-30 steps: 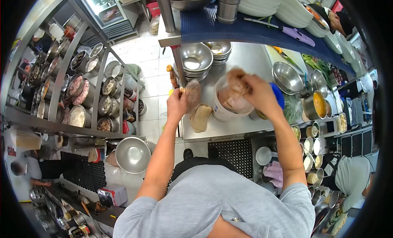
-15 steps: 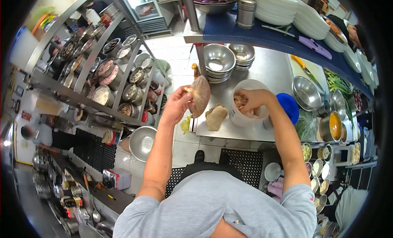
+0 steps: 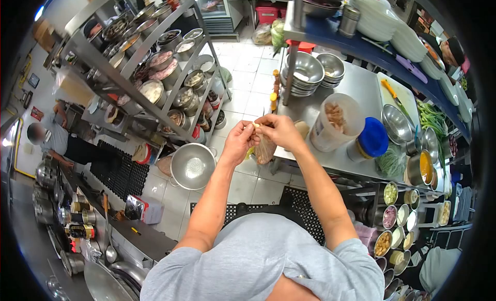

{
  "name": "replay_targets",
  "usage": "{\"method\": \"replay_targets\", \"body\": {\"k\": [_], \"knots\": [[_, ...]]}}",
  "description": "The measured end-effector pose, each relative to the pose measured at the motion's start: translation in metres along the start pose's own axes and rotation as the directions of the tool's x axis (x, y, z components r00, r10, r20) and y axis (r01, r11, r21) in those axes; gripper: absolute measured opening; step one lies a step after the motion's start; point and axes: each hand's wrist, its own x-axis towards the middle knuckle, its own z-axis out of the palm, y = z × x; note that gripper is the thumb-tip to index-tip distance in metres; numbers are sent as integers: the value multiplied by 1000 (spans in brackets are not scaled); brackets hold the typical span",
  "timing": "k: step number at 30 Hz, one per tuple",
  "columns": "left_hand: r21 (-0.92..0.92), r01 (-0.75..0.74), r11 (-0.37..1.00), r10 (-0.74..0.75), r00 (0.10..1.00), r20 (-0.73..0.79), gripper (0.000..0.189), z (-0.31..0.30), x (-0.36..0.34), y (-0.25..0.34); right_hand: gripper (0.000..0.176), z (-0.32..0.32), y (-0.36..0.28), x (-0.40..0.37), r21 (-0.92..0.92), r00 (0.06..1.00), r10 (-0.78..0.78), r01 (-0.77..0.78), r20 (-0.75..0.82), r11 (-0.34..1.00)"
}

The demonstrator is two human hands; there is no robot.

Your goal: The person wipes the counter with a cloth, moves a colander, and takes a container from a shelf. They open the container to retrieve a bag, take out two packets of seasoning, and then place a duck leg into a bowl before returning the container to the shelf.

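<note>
The left hand and right hand pinch a filled bag by its neck, beside the desk and above the floor. A slack pinch could drop it; overtightening could split it. Neck closure is indistinct.

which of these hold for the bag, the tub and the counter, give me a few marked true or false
1. The left hand and right hand are both at the neck of the plastic bag. True.
2. The right hand is inside the tub. False: neither hand is in the tub.
3. Steel bowls are stacked on the counter. True.
4. The yellow-handled knife lies on the floor. False: the yellow-handled knife lies on the cutting board.
</note>
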Motion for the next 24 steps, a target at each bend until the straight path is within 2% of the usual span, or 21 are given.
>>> {"method": "replay_targets", "body": {"k": [4,5,7,8,10,12,13,14,15,17,19,20,21,23,24], "knots": [[-54,-10,998,9,1000,-13,19,-54,-36,5,21,62,-17,-9,50,994,104,-106,38,993],[-59,0,998,-1,1000,-17,21,-65,-45,8,20,76,-21,-10,-55,998,67,-66,17,996],[134,-48,990,53,998,-31,24,-82,-67,10,18,101,-28,-9,-260,1000,-9,7,-7,966],[230,-73,970,82,996,-31,25,-89,-76,12,16,114,-28,-8,-342,995,-96,90,1,935],[490,-116,864,143,989,-18,26,-100,-89,15,10,133,-23,-6,-495,964,-262,246,38,833],[687,-165,707,246,969,-21,24,-112,-94,11,10,137,-34,-3,-516,981,-188,188,52,836],[758,-124,641,235,971,-39,25,-118,-96,12,9,135,-40,-2,-530,986,-155,163,60,833],[820,-84,566,230,971,-59,26,-125,-101,14,11,131,-56,-3,-488,987,-155,120,-33,864],[874,-47,484,232,970,-77,28,-130,-103,15,12,124,-61,5,-347,990,-53,5,-131,938],[861,-66,505,237,969,-65,29,-132,-108,13,14,112,-76,10,-297,998,50,-60,-40,953],[873,-102,477,224,975,-9,28,-130,-107,15,15,120,-70,16,-210,998,65,-65,-7,976],[939,-171,300,258,962,93,25,-129,-101,19,15,122,-85,14,-209,995,95,-85,41,974],[925,-226,305,330,936,120,23,-127,-96,18,14,125,-84,19,-314,995,-11,42,100,948],[896,-325,303,462,872,160,20,-122,-89,22,15,125,-102,21,-325,985,-81,126,150,937],[852,-408,328,522,830,196,16,-125,-77,22,19,120,-101,24,-105,989,-59,73,132,992]]}}
